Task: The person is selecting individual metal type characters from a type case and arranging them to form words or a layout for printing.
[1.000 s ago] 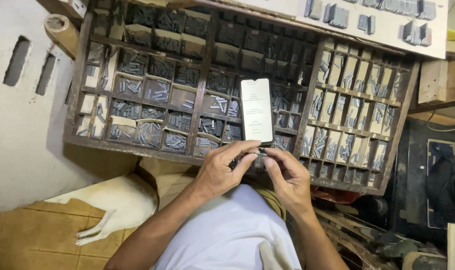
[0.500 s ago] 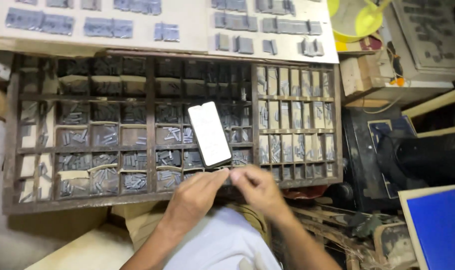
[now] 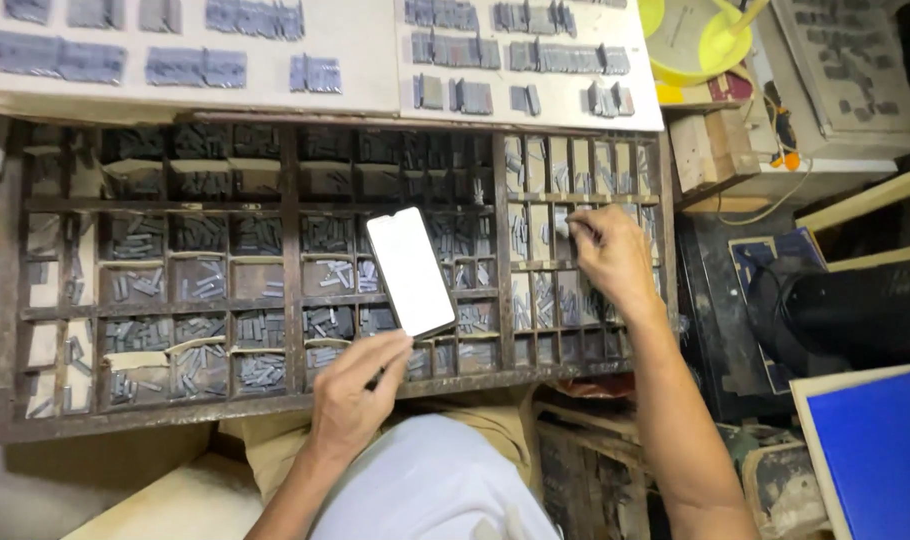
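A wooden type case (image 3: 290,385) with many small compartments of grey metal type pieces lies in front of me. A phone with a lit white screen (image 3: 409,270) rests tilted on the case's middle. My left hand (image 3: 353,396) is at the case's near edge just below the phone, fingers curled around a small dark object that is mostly hidden. My right hand (image 3: 611,256) reaches into the narrow right-hand compartments, with its fingertips pinching a small grey type piece (image 3: 563,220).
Pale boards (image 3: 365,60) with rows of set grey type blocks lie beyond the case. A yellow bowl (image 3: 690,38) stands at the upper right. Dark machinery (image 3: 855,305) and a blue panel (image 3: 875,450) are to the right. My white-clothed lap (image 3: 435,490) is below.
My right hand left the near edge beside the left hand and reached up into the right-hand compartments. The view shifted right across the case.
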